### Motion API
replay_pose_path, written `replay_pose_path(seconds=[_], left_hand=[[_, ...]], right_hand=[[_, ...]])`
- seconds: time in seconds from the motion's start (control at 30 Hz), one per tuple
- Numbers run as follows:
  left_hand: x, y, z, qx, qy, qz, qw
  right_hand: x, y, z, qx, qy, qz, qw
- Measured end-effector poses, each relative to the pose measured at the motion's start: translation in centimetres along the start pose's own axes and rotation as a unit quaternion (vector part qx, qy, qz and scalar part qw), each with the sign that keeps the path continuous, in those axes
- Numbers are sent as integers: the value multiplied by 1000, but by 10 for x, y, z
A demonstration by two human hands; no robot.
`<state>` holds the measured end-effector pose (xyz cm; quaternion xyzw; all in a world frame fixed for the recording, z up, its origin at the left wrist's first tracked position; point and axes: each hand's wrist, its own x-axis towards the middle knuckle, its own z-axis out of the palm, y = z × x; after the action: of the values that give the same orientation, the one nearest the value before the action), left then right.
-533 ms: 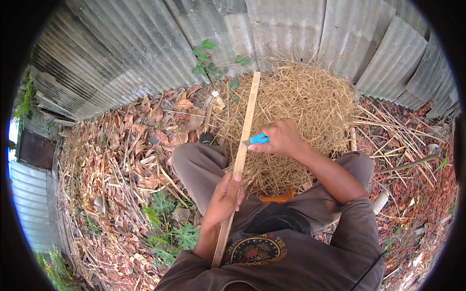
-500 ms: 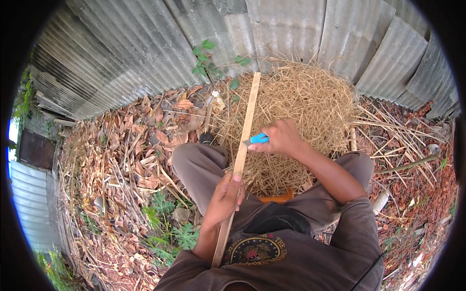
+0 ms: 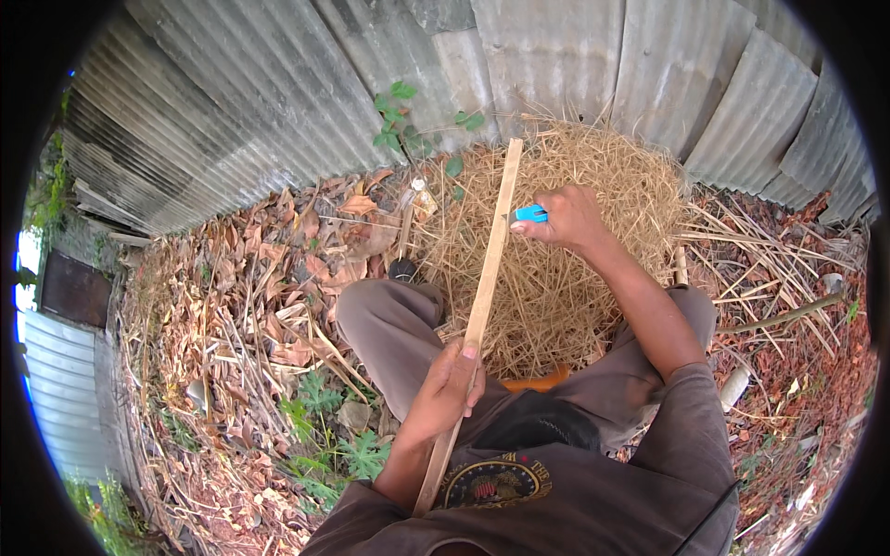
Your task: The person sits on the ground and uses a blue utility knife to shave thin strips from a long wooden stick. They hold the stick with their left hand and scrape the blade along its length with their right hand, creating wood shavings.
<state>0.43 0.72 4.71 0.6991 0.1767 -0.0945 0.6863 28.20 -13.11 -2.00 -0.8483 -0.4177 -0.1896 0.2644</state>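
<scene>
Setting: Beside a corrugated metal fence (image 3: 278, 102), a person sits low on ground strewn with dry brown leaves (image 3: 250, 278), knees apart in grey-brown trousers.

Slat: one long, pale wooden slat (image 3: 491, 250) runs slantwise from the person's chest up and away, its far end reaching the fence line above the straw.

Left hand: the left hand (image 3: 450, 389) has its grip clenched around the lower part of the slat, thumb lying along the wood, just above the lap.

Right hand: the right hand (image 3: 570, 218) has its grip closed on one small knife with a bright blue handle (image 3: 530, 214), held against the right edge of the slat well above the left hand. The blade itself is too small to make out.

Straw: one broad heap of pale dry straw (image 3: 575, 278) lies between the knees and the fence, under the upper half of the slat.

Greenery: one leafy sprig (image 3: 408, 125) grows at the foot of the fence; a few low weeds (image 3: 324, 426) sit by the left knee.

Other items: one orange edge (image 3: 533, 380) shows between the thighs, what it belongs to cannot be told; loose cane-like stalks (image 3: 760, 250) lie scattered at right.
</scene>
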Motion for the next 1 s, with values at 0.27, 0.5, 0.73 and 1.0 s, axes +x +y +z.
replay_pose_path(seconds=[0.27,0.5,0.73,1.0], left_hand=[[-16,-8,8,-23,-43,27,998],[-33,-14,7,-47,-84,31,995],[-7,-13,-6,-75,-39,44,995],[4,-10,-20,-63,3,19,998]], right_hand=[[22,44,-22,-75,-37,123,989],[27,116,-36,-21,-10,384,923],[-2,-38,-42,70,-101,88,988],[-31,-87,-34,81,-225,-8,971]])
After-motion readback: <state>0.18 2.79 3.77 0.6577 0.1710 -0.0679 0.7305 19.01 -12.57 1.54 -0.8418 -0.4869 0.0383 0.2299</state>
